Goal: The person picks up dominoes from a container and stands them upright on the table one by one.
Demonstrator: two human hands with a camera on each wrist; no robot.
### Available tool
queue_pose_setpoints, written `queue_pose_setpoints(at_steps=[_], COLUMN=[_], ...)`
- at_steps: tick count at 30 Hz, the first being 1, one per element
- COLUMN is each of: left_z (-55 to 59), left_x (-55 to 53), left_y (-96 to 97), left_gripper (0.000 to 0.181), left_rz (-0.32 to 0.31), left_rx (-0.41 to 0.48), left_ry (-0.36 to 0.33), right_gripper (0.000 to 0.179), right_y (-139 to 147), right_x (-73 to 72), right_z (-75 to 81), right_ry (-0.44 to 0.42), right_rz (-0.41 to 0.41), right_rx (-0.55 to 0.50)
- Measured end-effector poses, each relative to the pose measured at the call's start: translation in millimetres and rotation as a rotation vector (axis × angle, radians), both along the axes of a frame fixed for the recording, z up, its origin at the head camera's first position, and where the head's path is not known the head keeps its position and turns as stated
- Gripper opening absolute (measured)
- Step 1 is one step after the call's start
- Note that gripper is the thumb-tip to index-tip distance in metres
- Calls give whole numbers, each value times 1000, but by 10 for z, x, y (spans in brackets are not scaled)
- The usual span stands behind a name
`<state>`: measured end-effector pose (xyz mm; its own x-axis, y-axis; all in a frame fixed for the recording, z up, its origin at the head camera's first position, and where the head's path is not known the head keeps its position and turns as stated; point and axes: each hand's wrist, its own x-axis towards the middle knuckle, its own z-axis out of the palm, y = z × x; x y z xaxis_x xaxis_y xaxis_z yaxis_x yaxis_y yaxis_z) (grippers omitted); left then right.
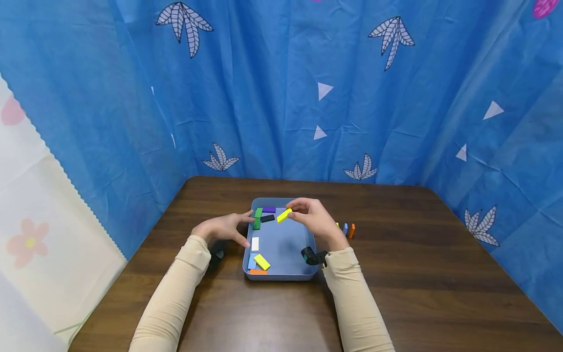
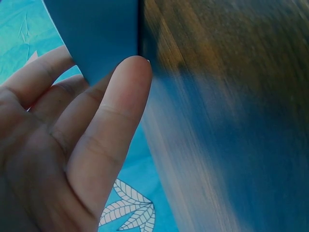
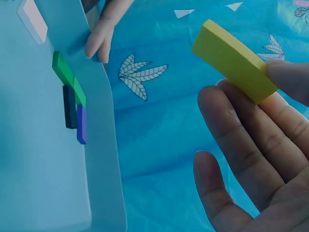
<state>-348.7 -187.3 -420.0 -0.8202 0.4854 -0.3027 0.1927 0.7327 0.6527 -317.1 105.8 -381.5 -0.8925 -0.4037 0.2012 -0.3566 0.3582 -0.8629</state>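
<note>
My right hand [image 1: 314, 220] pinches a yellow block [image 1: 284, 215] between thumb and fingers above the far part of a blue-grey tray [image 1: 281, 277]. In the right wrist view the yellow block [image 3: 234, 60] is tilted, held near one end. My left hand [image 1: 224, 229] rests at the tray's left rim with fingers spread, fingertips over the edge. Inside the tray along the left are two green blocks [image 1: 257, 223], a black block [image 1: 267, 218], a purple block [image 1: 269, 209] and a white block [image 1: 255, 243]. Nearer me lie a light blue block [image 1: 252, 261], another yellow block [image 1: 262, 262] and an orange block [image 1: 258, 272].
Right of the tray, partly behind my right wrist, stand a blue block [image 1: 345, 229], an orange block [image 1: 352, 231] and a yellow block [image 1: 337, 224]. Everything is on a dark wooden table [image 1: 418, 274]. A blue curtain [image 1: 281, 98] hangs behind it.
</note>
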Motion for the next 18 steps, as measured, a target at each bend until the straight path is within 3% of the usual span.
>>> queue_pose_setpoints(at_steps=[9, 18], left_z=[11, -17], left_x=[2, 20], left_y=[18, 10], left_gripper=[89, 89], left_rz=[3, 2], left_rx=[1, 2], left_ry=[5, 14], right_gripper=[26, 31], right_y=[156, 420], right_x=[25, 70], right_z=[49, 77], right_ry=[14, 10], right_rz=[-25, -17], right_rx=[-73, -288])
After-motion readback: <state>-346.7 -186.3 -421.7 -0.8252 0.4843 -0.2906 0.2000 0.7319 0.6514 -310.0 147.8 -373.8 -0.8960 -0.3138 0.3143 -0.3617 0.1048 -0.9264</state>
